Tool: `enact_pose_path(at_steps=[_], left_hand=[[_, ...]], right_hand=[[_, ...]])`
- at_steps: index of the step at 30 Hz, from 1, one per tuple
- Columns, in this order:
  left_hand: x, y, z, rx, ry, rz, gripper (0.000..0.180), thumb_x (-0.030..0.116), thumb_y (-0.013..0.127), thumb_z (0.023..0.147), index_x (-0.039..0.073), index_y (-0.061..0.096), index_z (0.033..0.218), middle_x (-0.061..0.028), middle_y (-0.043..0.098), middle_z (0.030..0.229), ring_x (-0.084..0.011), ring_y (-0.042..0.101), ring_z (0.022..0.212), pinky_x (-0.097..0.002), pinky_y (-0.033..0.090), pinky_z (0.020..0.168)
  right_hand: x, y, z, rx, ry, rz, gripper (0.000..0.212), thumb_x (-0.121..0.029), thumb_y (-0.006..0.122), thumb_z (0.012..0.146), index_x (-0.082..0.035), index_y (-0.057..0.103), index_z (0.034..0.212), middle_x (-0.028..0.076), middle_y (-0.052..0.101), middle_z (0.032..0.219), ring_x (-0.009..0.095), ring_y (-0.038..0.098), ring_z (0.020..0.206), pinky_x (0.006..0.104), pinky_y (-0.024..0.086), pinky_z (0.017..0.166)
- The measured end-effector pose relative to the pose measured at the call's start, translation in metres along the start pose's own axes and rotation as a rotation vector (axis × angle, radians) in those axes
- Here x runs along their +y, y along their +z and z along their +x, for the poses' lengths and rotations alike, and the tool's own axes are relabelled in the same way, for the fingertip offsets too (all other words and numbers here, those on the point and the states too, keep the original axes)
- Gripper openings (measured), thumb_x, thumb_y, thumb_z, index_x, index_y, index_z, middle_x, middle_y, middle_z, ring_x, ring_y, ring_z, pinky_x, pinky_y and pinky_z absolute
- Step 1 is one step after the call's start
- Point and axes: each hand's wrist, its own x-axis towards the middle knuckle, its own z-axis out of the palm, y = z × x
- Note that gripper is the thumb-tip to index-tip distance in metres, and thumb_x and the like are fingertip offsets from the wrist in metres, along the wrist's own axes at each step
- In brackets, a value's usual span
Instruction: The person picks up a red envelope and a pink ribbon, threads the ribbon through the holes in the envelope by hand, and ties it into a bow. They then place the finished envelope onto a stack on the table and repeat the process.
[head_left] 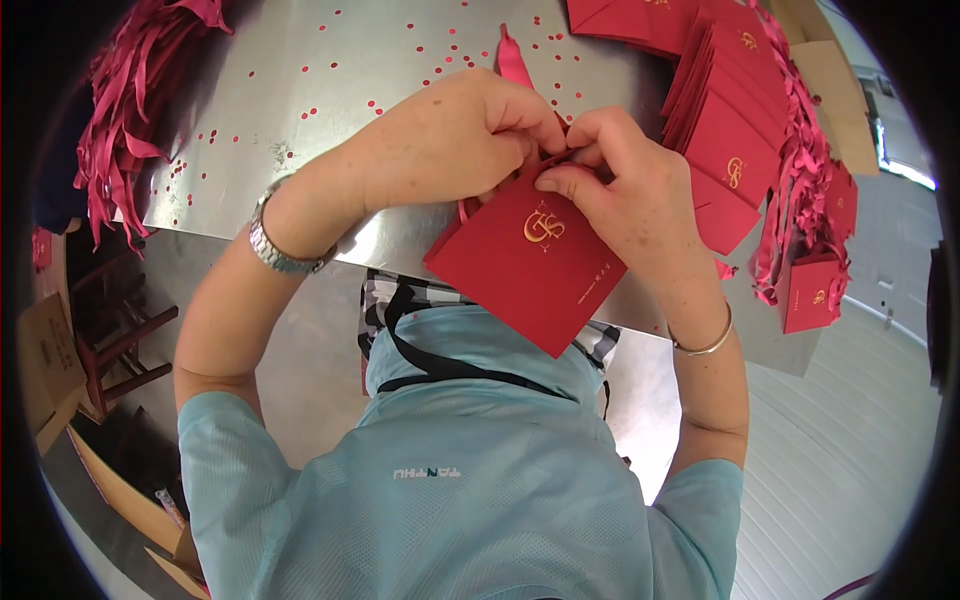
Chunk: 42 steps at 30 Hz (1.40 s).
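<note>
A small red paper gift bag [520,275] with a gold emblem hangs tilted at the table's near edge, in front of my body. My right hand [635,190] pinches its top edge, the thumb lying on the front face. At the same edge the fingers of my left hand [470,140] are closed around a red ribbon [512,62], whose cut end sticks out beyond my knuckles. The fingers of both hands nearly meet, and they hide the exact spot where ribbon and bag join.
Overlapping red bags [725,130] are stacked at the right of the metal table [330,50], beside a bunch of ribbons [795,200]. More loose ribbons [125,110] hang over the far-left side. Small red paper dots are scattered about. Cardboard boxes [50,360] stand on the left.
</note>
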Motion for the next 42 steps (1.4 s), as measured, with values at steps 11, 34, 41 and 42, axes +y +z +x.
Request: enact_pose_path(at_steps=[11, 34, 41, 42], left_hand=[[-0.022, -0.004, 0.020, 0.229, 0.631, 0.666, 0.017, -0.005, 0.055, 0.081, 0.001, 0.060, 0.096, -0.0166, 0.064, 0.083, -0.0376, 0.062, 0.076, -0.0409, 0.050, 0.068], [-0.020, 0.004, -0.069, 0.672, 0.327, 0.644, 0.032, 0.005, 0.068, 0.079, 0.005, 0.064, 0.111, -0.0134, 0.064, 0.094, -0.0304, 0.063, 0.080, -0.0370, 0.051, 0.066], [-0.030, 0.051, -0.066, 0.593, 0.114, 0.688, 0.028, 0.015, 0.076, 0.076, 0.005, 0.063, 0.098, -0.0091, 0.063, 0.082, -0.0255, 0.063, 0.073, -0.0354, 0.050, 0.062], [-0.029, 0.051, -0.065, 0.604, 0.069, 0.635, 0.028, 0.014, 0.077, 0.075, 0.005, 0.063, 0.097, -0.0085, 0.063, 0.081, -0.0243, 0.063, 0.071, -0.0350, 0.050, 0.062]], right_hand=[[-0.005, 0.002, -0.026, 0.033, 0.266, 0.167, 0.029, -0.010, 0.068, 0.083, -0.003, 0.057, 0.108, 0.016, 0.067, 0.079, 0.035, 0.066, 0.072, 0.0409, 0.052, 0.063], [0.010, -0.007, -0.028, -0.150, 0.338, 0.274, 0.022, -0.013, 0.067, 0.086, 0.000, 0.063, 0.103, 0.010, 0.068, 0.079, 0.014, 0.062, 0.067, 0.0280, 0.050, 0.063], [0.010, -0.040, -0.043, -0.219, 0.331, 0.316, 0.037, -0.011, 0.070, 0.081, -0.001, 0.061, 0.115, 0.010, 0.066, 0.075, 0.020, 0.063, 0.065, 0.0307, 0.048, 0.058], [0.013, -0.048, -0.053, -0.214, 0.337, 0.312, 0.037, -0.011, 0.070, 0.081, -0.001, 0.061, 0.115, 0.010, 0.066, 0.075, 0.020, 0.063, 0.065, 0.0307, 0.048, 0.058]])
